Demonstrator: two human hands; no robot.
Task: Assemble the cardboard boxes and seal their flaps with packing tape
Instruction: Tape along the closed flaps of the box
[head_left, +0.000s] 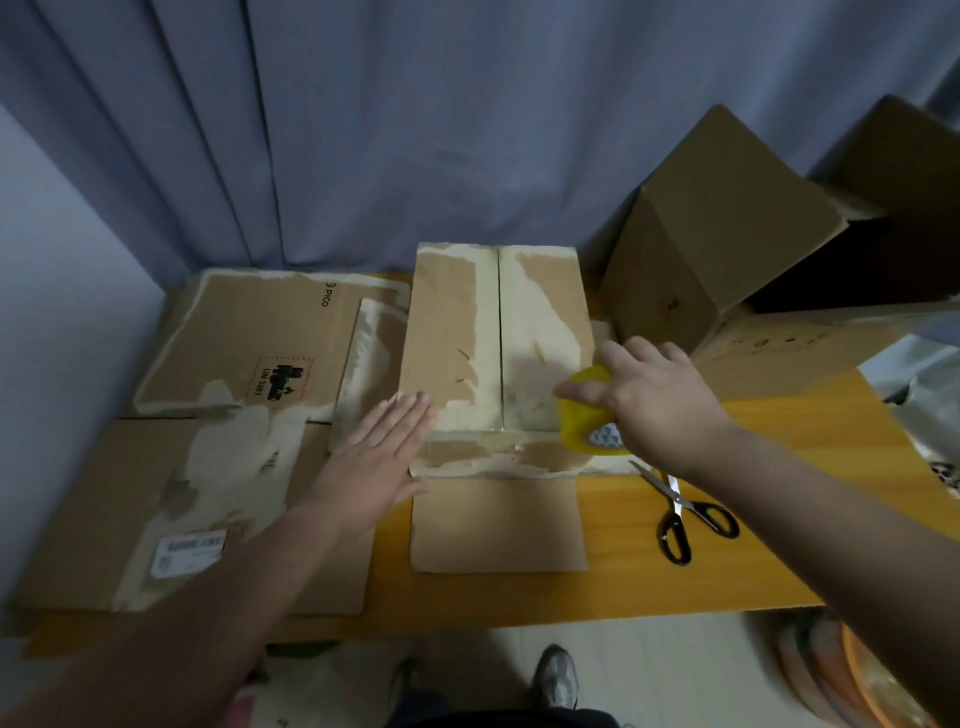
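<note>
left hand (382, 452) lying flat, fingers spread, steadying box (496, 343); right hand (649, 395) gripping tape roll (584, 421); centre seam looking untaped; flattened cartons (249, 343) waiting.

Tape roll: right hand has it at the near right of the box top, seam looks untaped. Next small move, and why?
Probably bring the tape roll left to the near end of the centre seam and stick the tape there. The right hand holds it off to the side, the two flaps meet with a bare dark gap, and the left hand lies flat on the box, steadying it.
</note>
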